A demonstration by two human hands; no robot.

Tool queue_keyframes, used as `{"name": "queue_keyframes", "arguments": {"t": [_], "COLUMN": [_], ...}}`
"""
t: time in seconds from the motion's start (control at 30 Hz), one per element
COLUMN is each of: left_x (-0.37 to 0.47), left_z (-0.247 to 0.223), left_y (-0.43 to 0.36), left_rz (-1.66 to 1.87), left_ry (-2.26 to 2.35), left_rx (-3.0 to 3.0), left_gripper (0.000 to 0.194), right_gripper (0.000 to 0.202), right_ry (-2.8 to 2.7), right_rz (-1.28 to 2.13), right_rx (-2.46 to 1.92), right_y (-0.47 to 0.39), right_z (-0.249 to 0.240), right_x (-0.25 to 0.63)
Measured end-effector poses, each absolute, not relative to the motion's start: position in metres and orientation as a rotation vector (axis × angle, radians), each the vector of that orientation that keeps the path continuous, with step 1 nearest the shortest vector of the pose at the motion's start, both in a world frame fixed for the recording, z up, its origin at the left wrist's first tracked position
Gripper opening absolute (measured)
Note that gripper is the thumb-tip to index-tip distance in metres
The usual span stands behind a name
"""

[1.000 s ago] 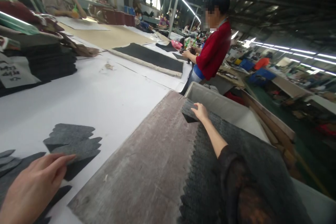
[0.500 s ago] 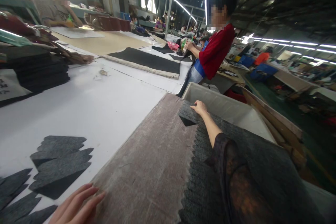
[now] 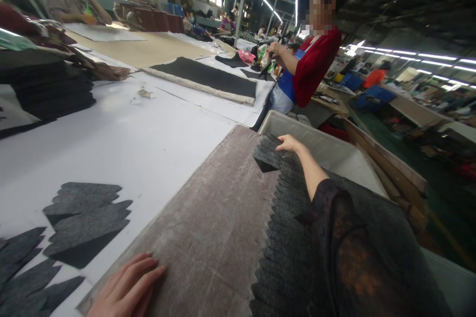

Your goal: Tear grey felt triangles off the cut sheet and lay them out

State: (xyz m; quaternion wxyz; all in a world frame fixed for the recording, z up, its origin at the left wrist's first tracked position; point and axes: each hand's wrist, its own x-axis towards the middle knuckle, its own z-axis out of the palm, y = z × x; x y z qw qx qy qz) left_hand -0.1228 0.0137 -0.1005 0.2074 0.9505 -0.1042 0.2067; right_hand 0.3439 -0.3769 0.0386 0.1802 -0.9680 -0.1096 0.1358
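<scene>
My left hand [image 3: 126,290] lies flat, fingers apart, on the near edge of a brownish-grey felt board [image 3: 208,223] on the white table [image 3: 130,143]. My right hand [image 3: 290,144], in a dark lace sleeve, rests on the far end of a row of overlapping dark grey pointed felt pieces [image 3: 280,198] that runs along the board's right side. Whether its fingers grip a piece I cannot tell. More grey pointed pieces [image 3: 84,218] lie fanned on the table to the left.
A grey plastic bin [image 3: 320,146] stands just beyond the board. A person in a red top [image 3: 312,67] works at the table's far end. Black fabric sheets [image 3: 208,77] and dark stacks [image 3: 52,89] lie on the table. Wooden boards [image 3: 386,173] lean at right.
My left hand has left the fanned pieces on the table and moved right onto the board's near edge. My right hand stays at the far end of the row.
</scene>
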Motion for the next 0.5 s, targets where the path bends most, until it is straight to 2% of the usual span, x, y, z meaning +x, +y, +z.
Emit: {"name": "queue_keyframes", "arguments": {"t": [0.23, 0.4, 0.5], "left_x": [-0.098, -0.066, -0.06], "left_z": [-0.066, -0.037, -0.035], "left_y": [0.002, -0.02, -0.031], "left_rz": [0.522, 0.466, 0.395], "left_ry": [-0.239, -0.29, -0.268], "left_rx": [2.529, 2.416, 2.361], "left_gripper": [0.024, 0.022, 0.022], "right_gripper": [0.027, 0.041, 0.038], "right_ry": [-0.361, -0.256, -0.151], "right_rz": [0.47, 0.463, 0.424], "right_rx": [-2.49, -2.343, -2.255], "right_y": [-0.376, -0.385, -0.397], "right_z": [0.05, 0.047, 0.038], "right_x": [0.334, 0.331, 0.325]}}
